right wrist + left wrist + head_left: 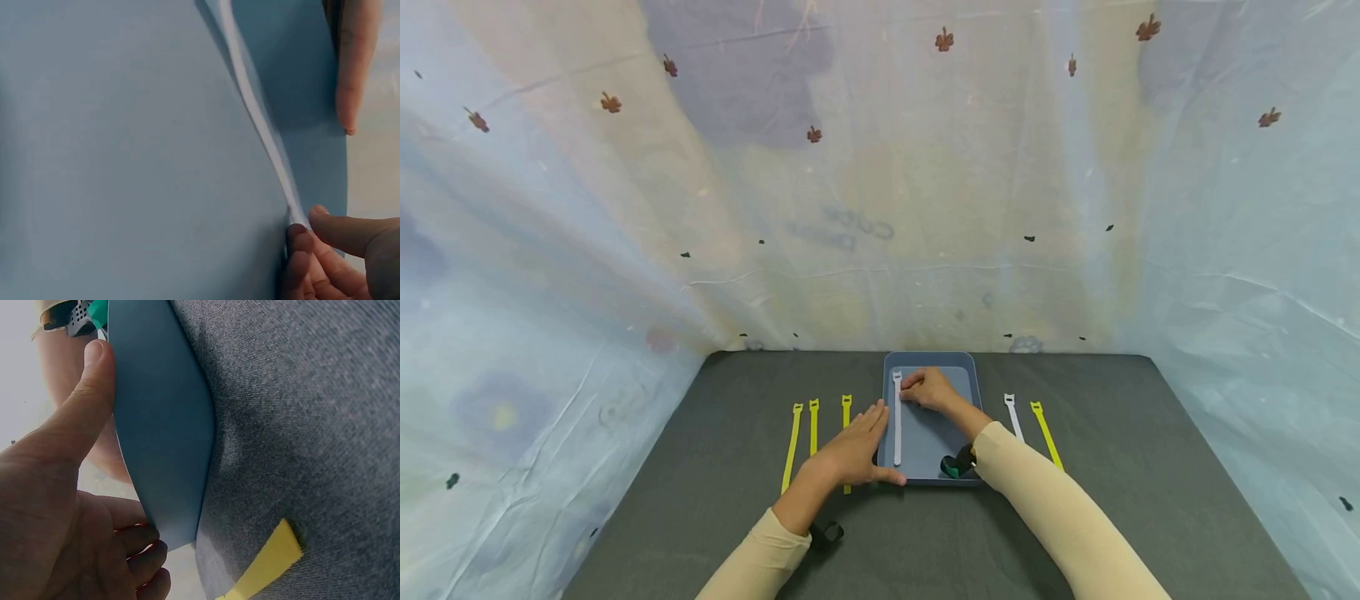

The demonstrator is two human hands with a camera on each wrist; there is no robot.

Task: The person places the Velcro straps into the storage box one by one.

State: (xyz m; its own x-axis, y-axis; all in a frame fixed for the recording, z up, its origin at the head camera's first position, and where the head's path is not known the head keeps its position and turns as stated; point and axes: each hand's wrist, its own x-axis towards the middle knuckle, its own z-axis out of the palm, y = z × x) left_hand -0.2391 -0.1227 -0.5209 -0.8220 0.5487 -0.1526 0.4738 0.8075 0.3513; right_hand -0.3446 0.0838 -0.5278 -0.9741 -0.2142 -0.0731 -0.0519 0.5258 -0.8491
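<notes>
So, right fingers [340, 231] pinch flat white strap [897, 429] in smooth round-cornered tray [936, 446]; left fingers [872, 418] unclenched against it

Right fingers [913, 382] pinch white strap [897, 429] in blue-grey tray [929, 443].

The tray [929, 446] is coloured slate blue. White is shown by the strap inside it [897, 425] and by one strap outside [1014, 417], yellow by four straps [792, 446]. The tabletop [737, 400] is toned dark grey. The backdrop sheet [925, 192] is mottled pale blue, cream and lilac, patterned with brown leaves [944, 40]. The sleeves [1056, 504] are coloured cream.
</notes>
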